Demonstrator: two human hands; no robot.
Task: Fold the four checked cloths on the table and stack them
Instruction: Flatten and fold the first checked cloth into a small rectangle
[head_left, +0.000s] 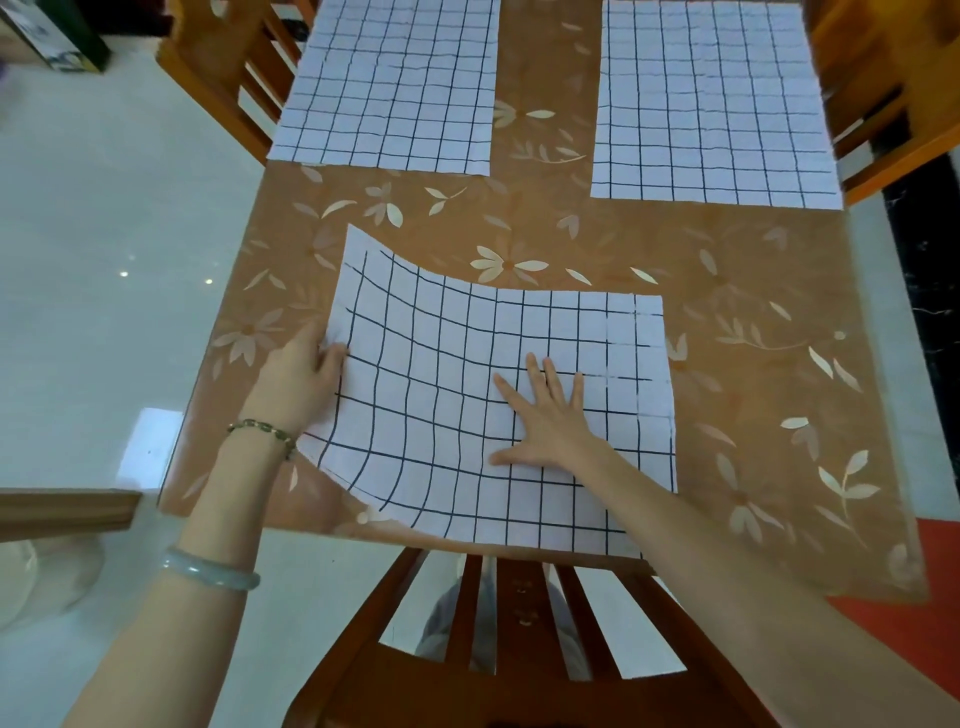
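Floral brown table (727, 291) carries the near checked cloth (441, 364) at its near edge, a fold seemingly underway: left hand (301, 374) pinches its left edge, right hand (550, 421) presses flat, fingers spread; next, carry that edge rightward, corners matched.

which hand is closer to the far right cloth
Right. The right hand rests flat on the near cloth, nearer the far right cloth; the left hand holds its left edge, farther off.

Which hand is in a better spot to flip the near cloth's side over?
Probably the left. The left hand has its fingers curled on the left edge of the near cloth, while the right hand lies flat mid-cloth, pinning it down.
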